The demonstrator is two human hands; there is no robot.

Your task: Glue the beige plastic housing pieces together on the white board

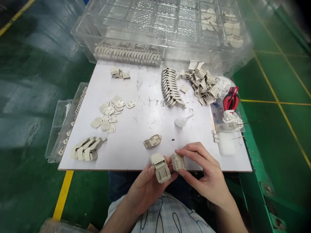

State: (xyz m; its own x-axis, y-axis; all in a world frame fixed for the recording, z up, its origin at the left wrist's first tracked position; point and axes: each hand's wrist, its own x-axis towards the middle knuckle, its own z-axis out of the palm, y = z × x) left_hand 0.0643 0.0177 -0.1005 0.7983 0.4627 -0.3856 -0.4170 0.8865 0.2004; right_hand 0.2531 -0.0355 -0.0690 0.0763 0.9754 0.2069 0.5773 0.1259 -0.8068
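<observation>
My left hand [145,187] is closed round a beige plastic housing [160,169] with a recessed panel, held just over the table's front edge. Between the thumb and fingertips of my right hand [204,171] is a smaller beige plastic cover [178,162] with slots in it. The two pieces are side by side; whether they touch I cannot tell. Just beyond them on the white table [136,155] lies a beige slotted piece [153,141]. A white squeeze bottle [182,121] with a thin spout rests on its side farther off.
Flat beige plates [109,111] and stacked housings [88,149] lie on the left. A row of parts [170,85] and a loose heap [204,82] sit right of centre. Clear compartment trays [126,35] stand at the back. Red-handled pliers [230,99] lie at the right edge.
</observation>
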